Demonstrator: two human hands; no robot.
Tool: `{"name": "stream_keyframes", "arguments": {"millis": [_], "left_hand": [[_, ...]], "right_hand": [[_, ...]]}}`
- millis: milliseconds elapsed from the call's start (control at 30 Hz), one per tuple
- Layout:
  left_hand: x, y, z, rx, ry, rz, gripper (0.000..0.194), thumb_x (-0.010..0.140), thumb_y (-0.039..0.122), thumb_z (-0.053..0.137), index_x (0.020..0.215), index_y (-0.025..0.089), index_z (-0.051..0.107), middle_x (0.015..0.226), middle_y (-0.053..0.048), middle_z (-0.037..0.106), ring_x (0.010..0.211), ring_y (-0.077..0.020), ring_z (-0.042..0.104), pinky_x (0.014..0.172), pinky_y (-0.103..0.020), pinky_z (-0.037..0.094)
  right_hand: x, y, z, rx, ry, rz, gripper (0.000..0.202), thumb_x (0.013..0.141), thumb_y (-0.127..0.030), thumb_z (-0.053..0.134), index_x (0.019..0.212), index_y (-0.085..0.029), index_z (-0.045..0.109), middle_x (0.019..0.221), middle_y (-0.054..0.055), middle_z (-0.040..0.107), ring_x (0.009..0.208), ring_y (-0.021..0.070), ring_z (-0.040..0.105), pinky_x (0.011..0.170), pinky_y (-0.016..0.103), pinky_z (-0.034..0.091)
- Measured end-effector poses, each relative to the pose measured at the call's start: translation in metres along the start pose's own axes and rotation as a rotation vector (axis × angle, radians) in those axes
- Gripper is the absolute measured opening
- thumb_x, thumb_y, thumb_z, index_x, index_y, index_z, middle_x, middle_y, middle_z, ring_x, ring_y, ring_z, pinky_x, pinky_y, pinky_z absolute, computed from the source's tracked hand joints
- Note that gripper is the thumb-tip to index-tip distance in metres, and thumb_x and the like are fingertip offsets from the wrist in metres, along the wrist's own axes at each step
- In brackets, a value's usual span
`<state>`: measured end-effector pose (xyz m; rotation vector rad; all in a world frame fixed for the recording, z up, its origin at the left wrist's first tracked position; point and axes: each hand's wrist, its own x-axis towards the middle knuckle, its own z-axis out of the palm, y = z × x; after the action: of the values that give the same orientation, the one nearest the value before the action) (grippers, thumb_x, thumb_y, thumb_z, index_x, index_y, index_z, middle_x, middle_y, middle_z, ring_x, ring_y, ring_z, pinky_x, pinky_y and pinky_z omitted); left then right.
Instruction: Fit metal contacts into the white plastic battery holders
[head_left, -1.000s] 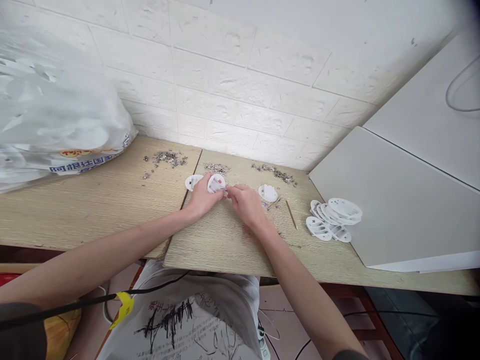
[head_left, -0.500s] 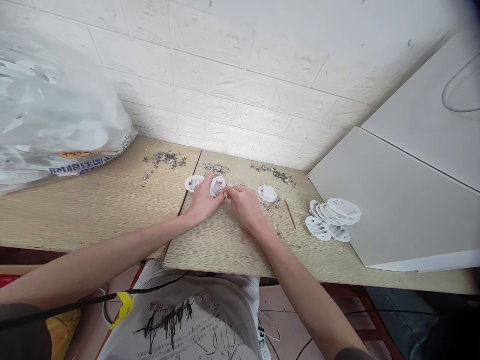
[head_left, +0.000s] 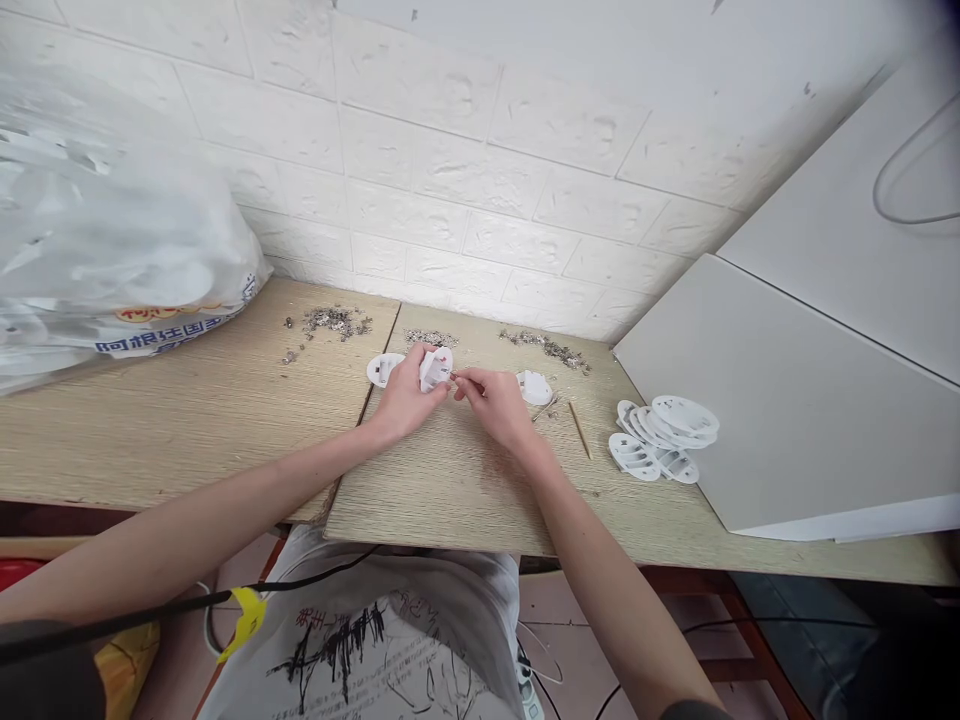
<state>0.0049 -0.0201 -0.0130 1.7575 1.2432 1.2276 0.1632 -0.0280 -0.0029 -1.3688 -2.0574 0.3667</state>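
Note:
My left hand (head_left: 411, 392) is closed around a white plastic battery housing (head_left: 436, 370), tilted up so that its slotted inner side shows. My right hand (head_left: 491, 398) has thumb and forefinger pinched at the right edge of that housing; whatever lies between the fingertips is too small to make out. Just left of my left hand, another slotted white housing (head_left: 383, 370) lies on the table, partly covered by the hand. A white round piece (head_left: 535, 388) rests to the right of my right hand, partly behind it.
Small metal pieces lie in piles at the left (head_left: 336, 320), middle (head_left: 430, 338) and right (head_left: 551, 348) near the wall. A thin wooden stick (head_left: 580, 430) lies right of my hand. Several white housings (head_left: 684, 414) are heaped by the white cabinet (head_left: 810, 400). A full plastic bag (head_left: 127, 230) stands left.
The housing in my left hand has turned slightly, showing more of its inside. My right hand has shifted a little right, its fingers still pinched near the housing's edge.

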Motion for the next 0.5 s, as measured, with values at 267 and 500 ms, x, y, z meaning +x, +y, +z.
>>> {"name": "stream_keyframes", "arguments": {"millis": [267, 500], "left_hand": [[-0.0023, 0.0054, 0.0000, 0.052, -0.008, 0.016, 0.028, 0.072, 0.018, 0.058, 0.096, 0.021, 0.046, 0.081, 0.001, 0.059, 0.073, -0.0162, 0.056, 0.065, -0.029, 0.042], [-0.0031, -0.0007, 0.0018, 0.072, -0.078, 0.079, 0.035, 0.074, 0.020, 0.058, 0.104, 0.021, 0.042, 0.085, 0.000, 0.056, 0.075, -0.0164, 0.054, 0.066, -0.029, 0.042]], "right_hand": [[-0.0003, -0.0047, 0.0004, 0.033, -0.005, 0.010, 0.024, 0.088, -0.014, 0.048, 0.074, -0.017, 0.068, 0.069, 0.002, 0.070, 0.060, 0.0122, 0.059, 0.063, 0.024, 0.038], [-0.0001, -0.0060, 0.0014, 0.073, -0.016, 0.033, 0.025, 0.086, -0.011, 0.047, 0.072, -0.016, 0.067, 0.071, 0.002, 0.071, 0.061, 0.0124, 0.058, 0.063, 0.024, 0.038]]}}
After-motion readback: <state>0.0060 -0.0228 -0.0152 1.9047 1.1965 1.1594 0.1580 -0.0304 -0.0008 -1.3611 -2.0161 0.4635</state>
